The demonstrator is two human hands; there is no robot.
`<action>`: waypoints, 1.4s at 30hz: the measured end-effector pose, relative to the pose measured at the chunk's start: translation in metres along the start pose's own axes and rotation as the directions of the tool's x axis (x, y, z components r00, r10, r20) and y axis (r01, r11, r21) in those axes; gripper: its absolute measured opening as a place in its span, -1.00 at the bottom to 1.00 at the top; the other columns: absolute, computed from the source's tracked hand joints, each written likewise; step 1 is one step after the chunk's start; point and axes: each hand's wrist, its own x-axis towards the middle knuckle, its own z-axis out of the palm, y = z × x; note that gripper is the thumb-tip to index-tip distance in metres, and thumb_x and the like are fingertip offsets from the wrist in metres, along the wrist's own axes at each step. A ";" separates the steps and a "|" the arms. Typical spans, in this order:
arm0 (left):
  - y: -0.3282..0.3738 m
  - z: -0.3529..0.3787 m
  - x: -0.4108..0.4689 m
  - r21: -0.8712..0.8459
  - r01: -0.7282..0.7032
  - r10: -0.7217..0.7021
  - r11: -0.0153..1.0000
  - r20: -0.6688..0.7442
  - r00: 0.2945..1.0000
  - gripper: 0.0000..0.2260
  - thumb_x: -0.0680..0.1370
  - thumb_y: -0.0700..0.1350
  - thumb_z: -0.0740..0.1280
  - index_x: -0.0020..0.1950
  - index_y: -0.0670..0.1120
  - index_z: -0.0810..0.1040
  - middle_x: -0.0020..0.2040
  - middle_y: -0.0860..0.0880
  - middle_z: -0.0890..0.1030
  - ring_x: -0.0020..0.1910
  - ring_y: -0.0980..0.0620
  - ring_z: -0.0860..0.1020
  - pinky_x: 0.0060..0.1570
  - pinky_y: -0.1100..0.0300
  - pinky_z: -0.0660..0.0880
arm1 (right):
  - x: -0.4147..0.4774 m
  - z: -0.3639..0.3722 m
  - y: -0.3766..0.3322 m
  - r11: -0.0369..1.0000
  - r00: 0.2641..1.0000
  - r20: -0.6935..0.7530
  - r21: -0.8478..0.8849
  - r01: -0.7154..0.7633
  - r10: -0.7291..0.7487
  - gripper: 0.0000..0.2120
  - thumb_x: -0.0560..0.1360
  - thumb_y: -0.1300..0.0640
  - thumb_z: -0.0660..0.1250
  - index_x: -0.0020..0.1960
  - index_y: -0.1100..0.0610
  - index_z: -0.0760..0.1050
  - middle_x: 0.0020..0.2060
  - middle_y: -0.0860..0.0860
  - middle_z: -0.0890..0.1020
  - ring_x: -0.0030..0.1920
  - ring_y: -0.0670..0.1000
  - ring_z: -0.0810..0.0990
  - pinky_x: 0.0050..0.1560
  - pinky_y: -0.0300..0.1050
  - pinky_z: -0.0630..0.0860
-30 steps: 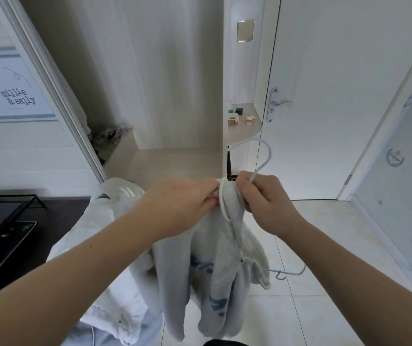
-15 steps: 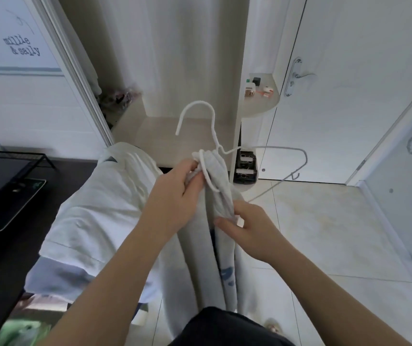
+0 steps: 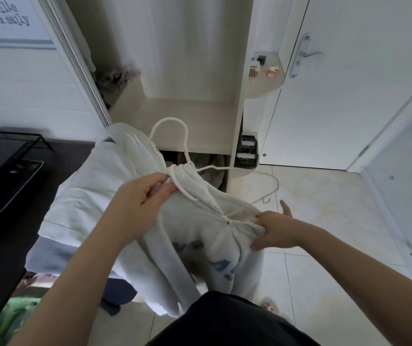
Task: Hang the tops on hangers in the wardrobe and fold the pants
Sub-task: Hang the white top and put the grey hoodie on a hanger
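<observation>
Head view: pale top point(image 3: 200, 193), blue lettering, bunched around white hanger point(image 3: 170, 118).

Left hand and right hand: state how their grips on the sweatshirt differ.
The left hand pinches the bunched neck beside the hanger; the right hand grips fabric lower down. The left thumb presses the cloth; the right thumb sticks out free. Both hold the sweatshirt.

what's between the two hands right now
In the head view, bunched fabric of the white hoodie stretches from the left hand to the right hand, its drawstring near the right.
</observation>
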 end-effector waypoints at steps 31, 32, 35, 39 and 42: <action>-0.017 -0.019 0.028 -0.038 -0.037 0.040 0.999 0.081 0.996 -0.84 0.64 0.00 0.31 -0.04 0.21 0.66 -0.14 0.16 0.68 -0.11 0.21 0.59 -0.11 0.43 0.42 | -0.054 -0.105 -0.042 0.707 0.759 -0.617 0.441 0.552 -0.208 -0.49 0.22 -0.14 0.53 -0.15 0.20 0.38 -0.35 -0.16 0.45 -0.31 -0.13 0.38 -0.30 -0.30 0.34; -0.017 -0.015 0.029 -0.045 -0.035 0.038 0.998 0.073 0.997 -0.83 0.65 -0.04 0.31 -0.06 0.17 0.65 -0.19 0.09 0.66 -0.15 0.12 0.57 -0.15 0.36 0.41 | -0.053 -0.104 -0.043 0.700 0.793 -0.575 0.482 0.527 -0.201 -0.50 0.23 -0.10 0.57 -0.11 0.17 0.39 -0.33 -0.18 0.47 -0.31 -0.13 0.41 -0.29 -0.33 0.36; -0.012 -0.002 0.031 -0.041 -0.043 0.046 0.998 0.062 0.997 -0.80 0.67 -0.11 0.28 -0.11 0.10 0.61 -0.21 0.03 0.59 -0.18 0.05 0.52 -0.17 0.27 0.38 | -0.052 -0.105 -0.047 0.709 0.877 -0.408 0.539 0.455 -0.252 -0.70 0.37 -0.02 0.54 0.02 0.02 0.54 -0.17 -0.23 0.62 -0.17 -0.22 0.59 -0.14 -0.41 0.45; -0.005 0.005 0.031 -0.018 -0.059 0.059 0.998 -0.011 0.998 -0.80 0.67 -0.15 0.26 -0.09 0.07 0.57 -0.11 0.07 0.57 -0.07 0.15 0.52 -0.08 0.41 0.37 | -0.056 -0.112 -0.050 0.710 0.897 -0.263 0.548 0.442 -0.355 -0.80 0.44 -0.05 0.47 -0.05 0.05 0.58 -0.17 -0.15 0.62 -0.12 -0.14 0.60 -0.08 -0.35 0.48; 0.000 0.006 0.032 0.006 -0.089 0.089 0.996 -0.058 0.994 -0.83 0.66 -0.18 0.26 -0.08 0.00 0.57 -0.07 0.05 0.57 -0.04 0.15 0.52 -0.04 0.42 0.37 | -0.058 -0.118 -0.055 0.686 0.900 -0.176 0.595 0.420 -0.399 -0.68 0.40 -0.15 0.46 -0.25 0.05 0.44 -0.34 -0.14 0.46 -0.30 -0.12 0.42 -0.26 -0.31 0.37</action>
